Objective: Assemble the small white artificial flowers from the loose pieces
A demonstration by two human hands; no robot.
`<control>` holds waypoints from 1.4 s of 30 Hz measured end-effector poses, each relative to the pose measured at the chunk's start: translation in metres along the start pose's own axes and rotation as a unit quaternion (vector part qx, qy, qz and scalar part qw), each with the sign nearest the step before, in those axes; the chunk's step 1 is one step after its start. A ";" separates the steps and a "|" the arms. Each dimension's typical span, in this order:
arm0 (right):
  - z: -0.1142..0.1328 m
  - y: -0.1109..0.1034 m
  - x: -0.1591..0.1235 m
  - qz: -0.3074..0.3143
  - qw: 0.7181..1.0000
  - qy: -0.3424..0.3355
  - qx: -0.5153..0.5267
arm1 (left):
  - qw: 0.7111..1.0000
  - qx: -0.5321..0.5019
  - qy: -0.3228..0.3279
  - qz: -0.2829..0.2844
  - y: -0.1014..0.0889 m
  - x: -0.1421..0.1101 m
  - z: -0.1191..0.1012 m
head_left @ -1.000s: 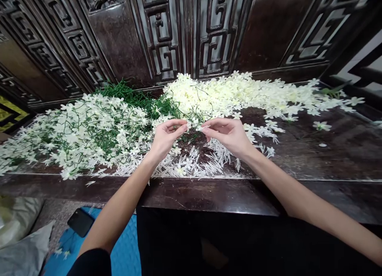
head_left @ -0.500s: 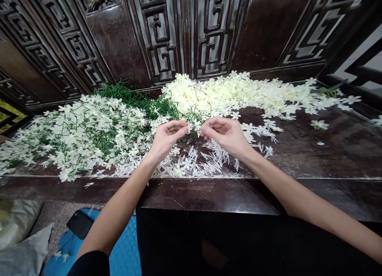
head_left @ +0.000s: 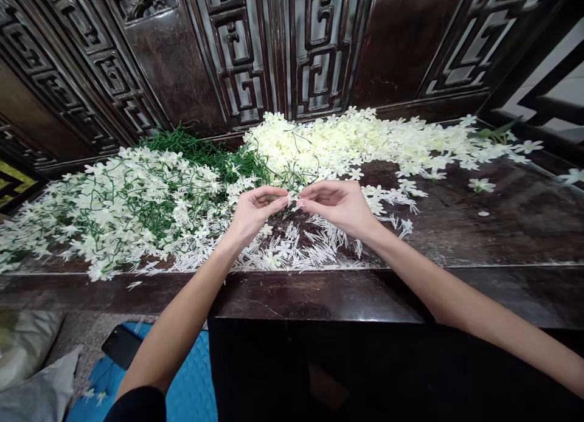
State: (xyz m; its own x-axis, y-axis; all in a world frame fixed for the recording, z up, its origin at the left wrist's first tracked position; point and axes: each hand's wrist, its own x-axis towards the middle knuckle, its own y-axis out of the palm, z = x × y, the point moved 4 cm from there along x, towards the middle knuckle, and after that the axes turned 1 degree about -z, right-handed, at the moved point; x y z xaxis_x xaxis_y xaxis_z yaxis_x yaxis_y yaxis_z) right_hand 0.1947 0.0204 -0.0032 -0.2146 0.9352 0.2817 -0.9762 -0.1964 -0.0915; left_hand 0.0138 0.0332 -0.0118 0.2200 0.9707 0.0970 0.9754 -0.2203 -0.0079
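My left hand (head_left: 259, 210) and my right hand (head_left: 343, 207) meet over the middle of the bench, thumbs and fingertips pinched close together. Between them is a small white artificial flower (head_left: 292, 197), partly covered by the fingertips. Left of my hands lies a heap of white artificial flowers on green stems (head_left: 137, 197). Behind them spreads a pile of loose creamy flower heads (head_left: 360, 139). Thin white stamen pieces (head_left: 314, 252) lie scattered beneath my hands.
A tangle of bare green stems (head_left: 187, 147) lies against the carved wooden backrest (head_left: 319, 63). All of it rests on a dark wooden bench (head_left: 511, 233). On the floor at left are a black phone (head_left: 121, 346), a blue mat (head_left: 189, 373) and pale sacks (head_left: 31, 361).
My right hand has moved slightly left, so its fingertips now sit closer to my left hand's. The whole view has shifted a little.
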 end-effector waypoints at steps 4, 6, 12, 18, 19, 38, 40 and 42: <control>0.001 0.001 -0.001 -0.005 1.000 -0.013 -0.017 | 1.000 0.014 0.008 0.012 0.003 -0.001 0.001; 0.001 0.002 -0.002 -0.003 0.999 -0.015 -0.031 | 1.000 0.019 0.009 0.023 0.005 -0.001 0.000; -0.002 0.003 -0.002 0.026 0.998 -0.035 -0.050 | 0.999 0.034 0.015 0.012 0.007 -0.002 -0.003; -0.002 0.002 -0.003 0.000 0.998 -0.049 -0.041 | 0.999 0.046 0.017 0.020 0.007 -0.002 -0.002; -0.002 0.002 -0.003 -0.009 0.998 -0.051 -0.038 | 0.999 0.042 0.017 0.017 0.006 -0.001 -0.002; 0.000 0.005 -0.004 0.032 0.990 -0.044 -0.128 | 0.995 0.085 0.041 0.021 0.008 -0.002 -0.004; 0.000 0.006 -0.004 0.034 0.989 -0.050 -0.134 | 0.995 0.087 0.042 0.025 0.008 -0.002 -0.004; -0.001 0.006 -0.004 0.032 0.989 -0.049 -0.136 | 0.995 0.085 0.041 0.034 0.009 -0.002 -0.004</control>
State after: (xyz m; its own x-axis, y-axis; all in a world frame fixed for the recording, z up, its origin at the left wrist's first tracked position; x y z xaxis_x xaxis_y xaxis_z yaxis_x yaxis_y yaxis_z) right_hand 0.1900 0.0161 -0.0053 -0.2897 0.8881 0.3569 -0.9195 -0.1548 -0.3612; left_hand 0.0221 0.0293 -0.0082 0.2896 0.9416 0.1717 0.9484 -0.2581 -0.1840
